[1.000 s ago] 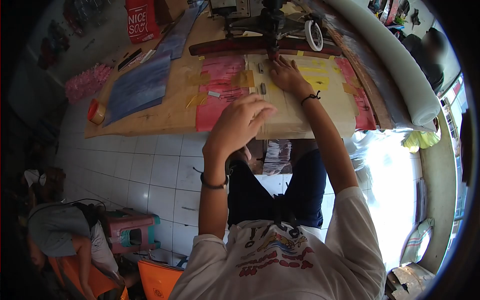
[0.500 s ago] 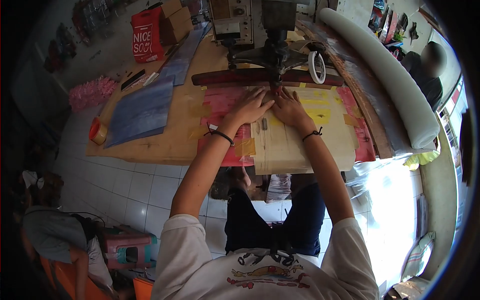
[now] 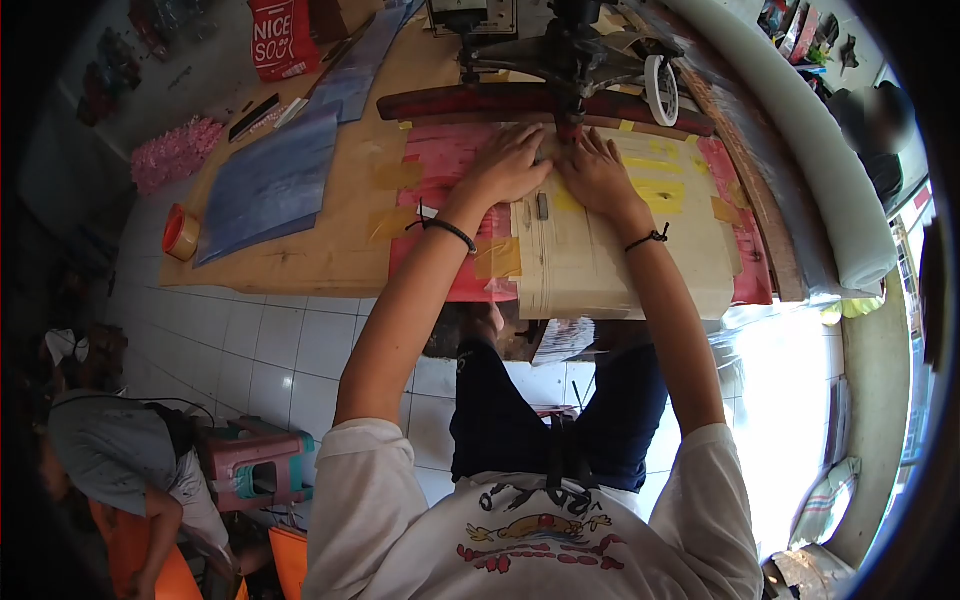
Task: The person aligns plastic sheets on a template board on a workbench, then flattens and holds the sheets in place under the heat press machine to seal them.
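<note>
My left hand (image 3: 508, 168) lies flat with fingers stretched forward, over the edge between a pink-red sheet (image 3: 432, 150) and a beige board (image 3: 640, 275). Beside it, my right hand (image 3: 602, 182) also rests flat on the board, fingers pointing towards the machine. Just beyond both sets of fingertips runs the dark red bar (image 3: 450, 102) of a press-like machine (image 3: 570, 55), its central post coming down between my hands. A small dark grey block (image 3: 543, 206) sits on the board between my wrists. Yellow tape (image 3: 655, 190) crosses the board and sheet.
Blue sheets (image 3: 275, 185) and a tape roll (image 3: 181, 235) lie at the table's left. A white ring (image 3: 661, 90) hangs on the machine. A long pale roll (image 3: 800, 150) borders the right. One person (image 3: 125, 450) bends at lower left; another (image 3: 868, 130) is at upper right.
The camera view has tilted, so the table and machine appear higher in the picture. My hands stay flat in about the same place on the work.
</note>
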### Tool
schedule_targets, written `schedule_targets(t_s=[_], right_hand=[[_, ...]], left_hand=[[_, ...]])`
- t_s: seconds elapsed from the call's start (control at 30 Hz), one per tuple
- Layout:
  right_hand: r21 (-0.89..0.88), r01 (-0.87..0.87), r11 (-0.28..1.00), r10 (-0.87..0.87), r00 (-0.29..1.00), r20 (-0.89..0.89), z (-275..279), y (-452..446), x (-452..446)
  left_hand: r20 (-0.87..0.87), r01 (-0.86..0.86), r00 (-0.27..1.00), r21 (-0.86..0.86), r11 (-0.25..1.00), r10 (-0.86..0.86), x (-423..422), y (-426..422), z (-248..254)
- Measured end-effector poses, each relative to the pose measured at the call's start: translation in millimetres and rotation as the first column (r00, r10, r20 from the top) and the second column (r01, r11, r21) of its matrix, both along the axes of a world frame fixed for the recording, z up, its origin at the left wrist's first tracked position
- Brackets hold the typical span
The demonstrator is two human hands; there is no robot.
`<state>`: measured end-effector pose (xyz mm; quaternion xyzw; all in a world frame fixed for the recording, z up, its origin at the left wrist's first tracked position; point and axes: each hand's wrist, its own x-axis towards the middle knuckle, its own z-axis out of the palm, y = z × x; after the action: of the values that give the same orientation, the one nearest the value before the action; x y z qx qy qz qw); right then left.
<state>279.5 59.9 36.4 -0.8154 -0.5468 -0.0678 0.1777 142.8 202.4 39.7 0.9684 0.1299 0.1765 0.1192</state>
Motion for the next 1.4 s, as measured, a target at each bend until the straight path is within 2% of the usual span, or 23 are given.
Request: schedule_targets(t_s=[0.07, 0.17, 0.27, 0.57, 0.67, 0.77, 0.83, 0.97, 1.4], right_hand=[[-0.012, 0.012, 1.0, -0.012, 1.0, 0.013, 1.7, 1.0, 0.3], [0.098, 0.019, 0.995, -0.015, 0.999, -0.034, -5.4, 0.9, 6.4], [0.061, 0.04, 0.997, -0.035, 0.996, -0.076, 4.5, -8.8, 5.8], [0.041, 0.309, 0.95, -0.309, 0.951, -0.006, -0.2, -23.7, 3.1], [0.048, 0.232, 0.972, -0.23, 0.972, -0.044, 10.6, -32.8, -0.2], [0.059, 0.028, 0.998, -0.024, 0.997, -0.072, 18.4, -48.4, -8.2], [0.07, 0.002, 0.998, 0.002, 0.998, -0.067, 19.4, -55.2, -17.7], [0.084, 0.012, 0.996, -0.01, 1.0, -0.028, 14.6, -55.3, -21.6], [0.115, 0.019, 0.993, -0.013, 0.999, -0.051, 12.7, -54.4, -24.6]], left_hand=[[-0.005, -0.005, 1.0, 0.002, 1.0, 0.005, 0.5, 0.4, 1.7], [-0.019, -0.014, 1.0, 0.026, 1.0, 0.014, -0.8, -0.5, 2.2], [-0.007, -0.005, 1.0, 0.014, 1.0, 0.005, -3.3, -3.0, 5.7], [0.003, 0.005, 1.0, 0.043, 0.999, -0.005, 0.4, 1.6, -1.1], [0.014, 0.015, 1.0, 0.034, 0.999, -0.015, 0.6, 2.6, -2.6], [0.001, 0.001, 1.0, 0.031, 1.0, -0.001, -2.2, -1.0, 0.9], [0.034, 0.011, 0.999, 0.063, 0.998, -0.013, 0.0, 3.4, -4.2], [0.08, 0.035, 0.996, 0.134, 0.99, -0.046, 2.2, 6.5, -11.3], [0.193, 0.111, 0.972, 0.119, 0.987, -0.133, -6.2, -10.3, 6.0]])
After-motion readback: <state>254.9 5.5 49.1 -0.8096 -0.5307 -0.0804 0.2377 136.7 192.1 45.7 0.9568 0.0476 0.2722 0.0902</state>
